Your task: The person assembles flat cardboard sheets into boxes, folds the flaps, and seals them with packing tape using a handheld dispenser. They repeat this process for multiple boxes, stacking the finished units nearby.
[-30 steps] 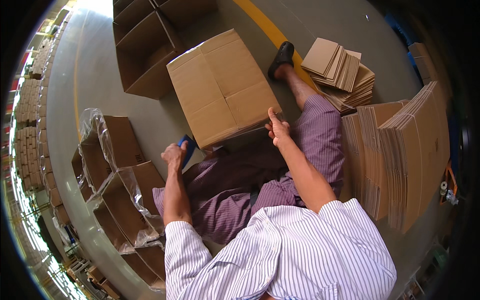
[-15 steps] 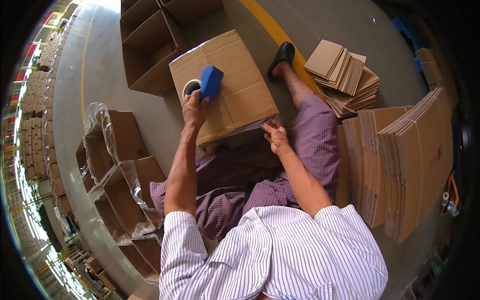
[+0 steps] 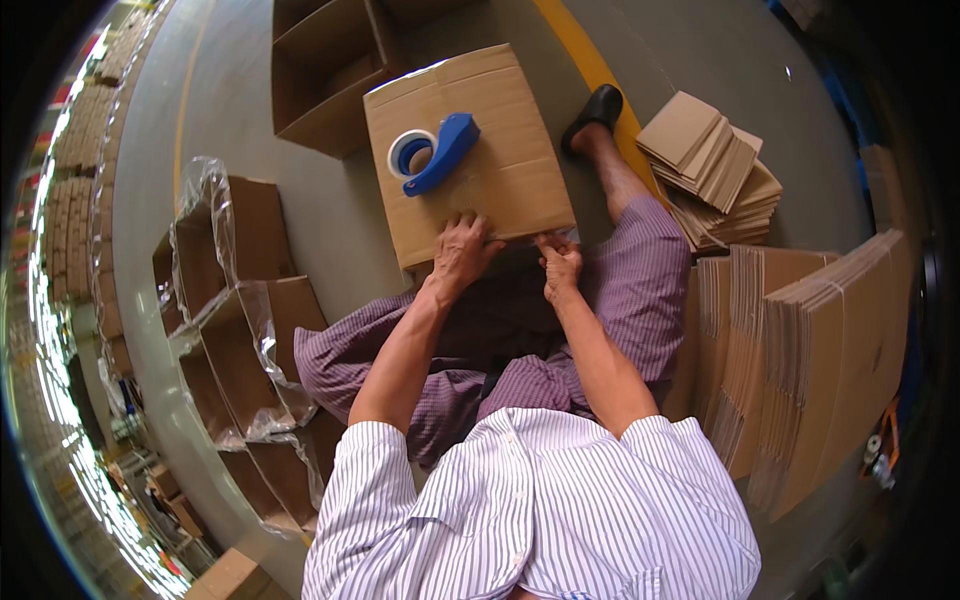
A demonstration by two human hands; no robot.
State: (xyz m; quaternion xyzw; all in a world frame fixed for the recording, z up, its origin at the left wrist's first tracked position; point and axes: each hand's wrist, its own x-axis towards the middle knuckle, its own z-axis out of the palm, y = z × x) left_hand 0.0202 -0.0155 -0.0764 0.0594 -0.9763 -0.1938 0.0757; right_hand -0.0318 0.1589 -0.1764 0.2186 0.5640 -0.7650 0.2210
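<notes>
A brown cardboard box [image 3: 505,110] stands between my legs, its top flaps folded down. On its top lies a blue tape dispenser [image 3: 455,150] with a roll of tape [image 3: 396,152], let go by both hands. My left hand [image 3: 462,250] rests on the near edge of the box top, fingers extended and apart, holding nothing. At the near right corner my right hand [image 3: 560,266] has its fingers pinched together. A bit of shiny clear film [image 3: 571,235] shows beside those fingertips; what they grip is too small to make out.
Open divided cartons [image 3: 330,60] stand beyond the box. More open cartons with clear plastic liners [image 3: 262,235] line the left. Right of my leg are a pile of cardboard pads [image 3: 715,160] and bundles of flattened cartons [image 3: 835,350]. A yellow line [image 3: 575,40] crosses the floor.
My left hand has let go of the tape dispenser, leaving it on the box top, and moved to the box's near edge. My right hand stays pinched at the near right corner.
</notes>
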